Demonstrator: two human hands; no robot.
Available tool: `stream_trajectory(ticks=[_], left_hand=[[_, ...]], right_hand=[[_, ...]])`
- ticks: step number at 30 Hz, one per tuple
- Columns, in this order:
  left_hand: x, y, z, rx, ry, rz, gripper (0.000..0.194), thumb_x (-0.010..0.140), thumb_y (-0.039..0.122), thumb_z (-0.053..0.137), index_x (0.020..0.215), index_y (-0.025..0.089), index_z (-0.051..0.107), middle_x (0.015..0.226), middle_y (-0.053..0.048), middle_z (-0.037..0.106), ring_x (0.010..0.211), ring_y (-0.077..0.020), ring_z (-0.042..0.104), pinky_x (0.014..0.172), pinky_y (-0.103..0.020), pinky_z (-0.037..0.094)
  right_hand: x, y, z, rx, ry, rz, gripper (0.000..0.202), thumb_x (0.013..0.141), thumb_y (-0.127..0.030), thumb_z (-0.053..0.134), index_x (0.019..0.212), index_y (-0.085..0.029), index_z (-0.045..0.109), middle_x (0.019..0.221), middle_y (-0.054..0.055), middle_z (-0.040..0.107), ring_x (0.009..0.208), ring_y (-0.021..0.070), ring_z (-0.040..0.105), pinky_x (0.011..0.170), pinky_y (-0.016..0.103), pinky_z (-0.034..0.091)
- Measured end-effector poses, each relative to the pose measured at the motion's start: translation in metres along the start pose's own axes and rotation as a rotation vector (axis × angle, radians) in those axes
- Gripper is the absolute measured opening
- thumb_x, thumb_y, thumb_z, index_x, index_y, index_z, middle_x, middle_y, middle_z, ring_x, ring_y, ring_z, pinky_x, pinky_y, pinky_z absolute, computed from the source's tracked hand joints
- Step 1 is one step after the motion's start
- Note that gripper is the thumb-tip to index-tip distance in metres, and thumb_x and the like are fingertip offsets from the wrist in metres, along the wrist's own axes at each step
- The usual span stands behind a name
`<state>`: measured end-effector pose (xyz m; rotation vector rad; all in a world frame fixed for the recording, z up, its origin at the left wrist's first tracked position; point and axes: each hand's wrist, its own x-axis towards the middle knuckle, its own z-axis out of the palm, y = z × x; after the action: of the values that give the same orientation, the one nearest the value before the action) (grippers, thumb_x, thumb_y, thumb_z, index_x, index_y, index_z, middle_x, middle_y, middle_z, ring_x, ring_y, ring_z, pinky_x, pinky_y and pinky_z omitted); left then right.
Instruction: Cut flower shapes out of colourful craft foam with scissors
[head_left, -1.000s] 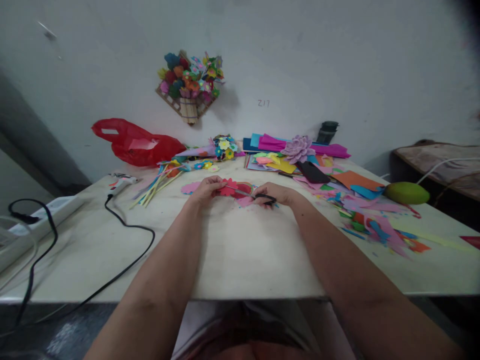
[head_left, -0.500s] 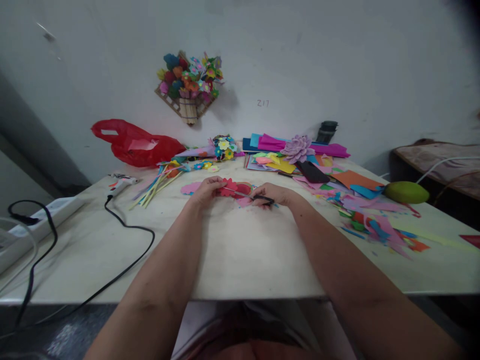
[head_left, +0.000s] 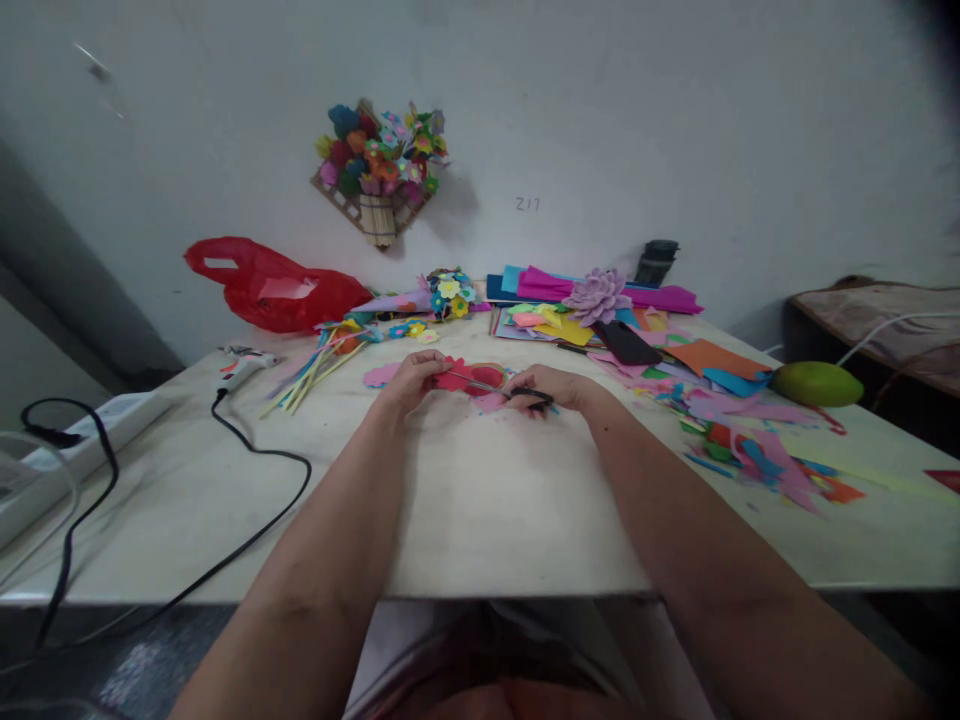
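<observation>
Left fingers (head_left: 430, 362) are closed on a red sheet (head_left: 451, 382), right fingers (head_left: 527, 376) on scissors (head_left: 535, 394); the pale counter (head_left: 510, 500) is backed by a grey wall (head_left: 570, 120); the sheet is wavy-edged.

Light dim, cool, flat. Wall (head_left: 600, 120) grey, darker at far left; soft shadow falls right of hung basket (head_left: 378, 220), hinting at light from left. Desk (head_left: 510, 500) palest mid-front. Wide-lens stretch on forearms (head_left: 307, 560); upper-right corner black. Scraps (head_left: 772, 460) at right smeared; scissors (head_left: 531, 396) soft, fine detail lost
</observation>
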<state>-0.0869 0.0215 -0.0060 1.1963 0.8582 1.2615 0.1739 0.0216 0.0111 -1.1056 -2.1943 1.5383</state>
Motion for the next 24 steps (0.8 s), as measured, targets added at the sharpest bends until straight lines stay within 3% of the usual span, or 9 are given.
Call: stream_trajectory(ticks=[24], left_hand=[[0.0003, -0.0008, -0.0018, 0.026, -0.051, 0.000, 0.019, 0.057, 0.020, 0.077, 0.062, 0.015, 0.060, 0.054, 0.001, 0.058, 0.048, -0.0102, 0.052, 0.051, -0.024, 0.041]], right_hand=[[0.0029, -0.0001, 0.0005, -0.026, 0.004, -0.010, 0.033, 0.068, -0.034, 0.078, 0.094, -0.014, 0.074, 0.052, -0.004, 0.057, 0.040, 0.0056, 0.048, 0.040, 0.018, 0.036]])
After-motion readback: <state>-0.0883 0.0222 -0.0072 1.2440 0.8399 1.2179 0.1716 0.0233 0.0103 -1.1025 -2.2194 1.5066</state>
